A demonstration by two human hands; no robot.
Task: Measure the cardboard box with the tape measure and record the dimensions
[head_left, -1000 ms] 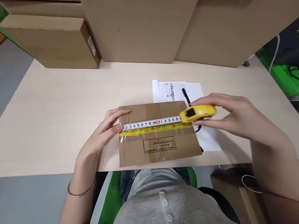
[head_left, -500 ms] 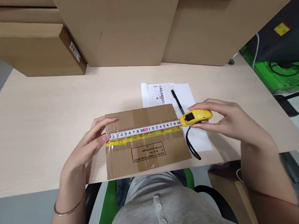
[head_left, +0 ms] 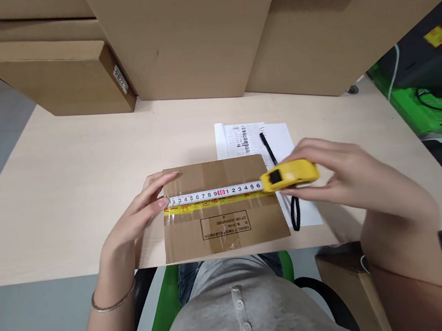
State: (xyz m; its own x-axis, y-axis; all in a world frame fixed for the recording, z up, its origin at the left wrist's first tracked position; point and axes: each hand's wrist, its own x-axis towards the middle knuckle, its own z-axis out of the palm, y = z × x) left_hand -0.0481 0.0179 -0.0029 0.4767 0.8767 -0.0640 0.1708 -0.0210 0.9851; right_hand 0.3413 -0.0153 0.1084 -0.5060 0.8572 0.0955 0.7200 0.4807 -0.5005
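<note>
A brown cardboard box (head_left: 217,177) lies on the table near its front edge, with yellow printed tape and a stamped label on top. Across it runs the blade (head_left: 225,191) of a yellow tape measure (head_left: 295,172), flat above the yellow tape. My left hand (head_left: 144,211) grips the box's left edge, its thumb at the blade's end. My right hand (head_left: 344,174) is closed around the tape measure's case, which overlaps the box's right edge. A black wrist strap (head_left: 295,213) hangs from the case beside the box.
Behind the box, printed papers (head_left: 237,139) and a black pen (head_left: 268,148) lie on the table (head_left: 81,182). Large cardboard boxes (head_left: 188,42) line the back, with a flatter carton (head_left: 52,80) at left. Cables and a green surface (head_left: 441,102) are at right.
My right hand has brought the case leftward over the box's right edge, and less blade shows. My left hand stays at the box's left edge. The whole view has shifted slightly.
</note>
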